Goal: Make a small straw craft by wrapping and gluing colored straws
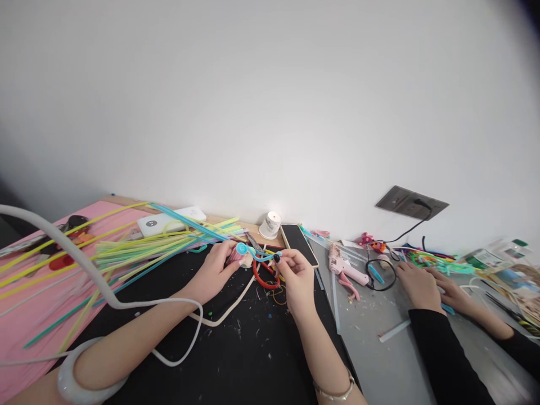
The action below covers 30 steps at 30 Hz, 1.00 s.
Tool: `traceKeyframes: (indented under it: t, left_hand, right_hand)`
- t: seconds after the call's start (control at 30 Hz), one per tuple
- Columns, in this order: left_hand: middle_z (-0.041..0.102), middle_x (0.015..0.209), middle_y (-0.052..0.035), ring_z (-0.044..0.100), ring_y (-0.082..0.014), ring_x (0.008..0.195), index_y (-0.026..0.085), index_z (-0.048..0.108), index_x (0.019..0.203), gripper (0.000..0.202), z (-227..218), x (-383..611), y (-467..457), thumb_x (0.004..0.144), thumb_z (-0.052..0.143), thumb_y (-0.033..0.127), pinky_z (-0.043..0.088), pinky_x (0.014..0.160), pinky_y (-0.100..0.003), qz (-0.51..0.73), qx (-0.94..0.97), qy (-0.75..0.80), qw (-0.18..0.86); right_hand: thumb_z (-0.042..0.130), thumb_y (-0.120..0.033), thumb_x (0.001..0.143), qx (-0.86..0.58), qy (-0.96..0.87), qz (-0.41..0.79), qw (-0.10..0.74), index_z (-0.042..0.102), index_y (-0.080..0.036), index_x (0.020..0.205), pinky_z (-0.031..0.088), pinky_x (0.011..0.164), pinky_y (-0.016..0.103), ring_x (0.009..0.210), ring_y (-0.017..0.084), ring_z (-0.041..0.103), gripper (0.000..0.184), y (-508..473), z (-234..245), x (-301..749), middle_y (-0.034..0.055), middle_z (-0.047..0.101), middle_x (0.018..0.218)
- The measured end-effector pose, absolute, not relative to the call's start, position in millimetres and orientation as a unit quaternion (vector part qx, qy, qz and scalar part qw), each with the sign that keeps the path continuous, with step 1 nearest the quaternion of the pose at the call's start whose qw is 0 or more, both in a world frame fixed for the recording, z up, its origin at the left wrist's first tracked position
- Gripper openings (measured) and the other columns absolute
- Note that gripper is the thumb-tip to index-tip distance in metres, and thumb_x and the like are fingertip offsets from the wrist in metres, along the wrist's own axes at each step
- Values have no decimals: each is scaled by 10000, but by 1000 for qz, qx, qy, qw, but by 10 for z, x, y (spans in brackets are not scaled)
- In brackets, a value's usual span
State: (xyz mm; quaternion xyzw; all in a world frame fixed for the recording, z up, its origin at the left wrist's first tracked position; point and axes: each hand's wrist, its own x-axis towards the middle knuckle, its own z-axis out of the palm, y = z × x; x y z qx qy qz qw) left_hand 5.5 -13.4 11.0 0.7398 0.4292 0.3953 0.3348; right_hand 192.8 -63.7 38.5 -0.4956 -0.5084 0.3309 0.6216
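My left hand is closed around a small craft piece with a blue coiled top and pink and pale parts below it. A blue pipe cleaner stretches from that piece across to my right hand. The right thumb and forefinger pinch its far end, near a small black round thing. Just below and between the hands lies a red ring on the black mat. Scissors, partly hidden, lie behind the hands.
Many pipe cleaners spread to the left over pink cloth. A white cable crosses my left arm. Behind stand a lit candle and a phone. Rightward are a pink glue gun and a co-worker's hands.
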Motion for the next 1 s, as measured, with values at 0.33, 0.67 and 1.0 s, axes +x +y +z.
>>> traceKeyframes:
  t: [0.33, 0.67, 1.0]
  left_hand:
    - [529, 647, 51, 486, -138, 536, 219, 538, 991, 243, 109, 64, -144, 814, 541, 385, 402, 557, -267, 408, 681, 434, 426]
    - [650, 729, -1, 618, -166, 636, 180, 530, 955, 233, 147, 89, -134, 774, 588, 314, 473, 627, -305, 435, 606, 393, 537]
    - [635, 975, -56, 673, -166, 678, 192, 409, 1140, 447, 101, 110, -105, 766, 607, 336, 530, 637, -326, 484, 563, 384, 549]
  right_hand:
    - [464, -346, 862, -636, -550, 135, 523, 631, -195, 1031, 494, 597, 315, 668, 207, 635, 282, -603, 451, 2289, 61, 690, 771]
    - [459, -123, 767, -901, -428, -19, 63, 461, -140, 1312, 420, 870, 466, 1112, 362, 544, 545, -660, 577, 3485, 193, 603, 1191]
    - [509, -254, 755, -905, -425, -36, 6, 547, -200, 1200, 376, 875, 560, 1152, 360, 491, 450, -557, 567, 3542, 160, 591, 1182]
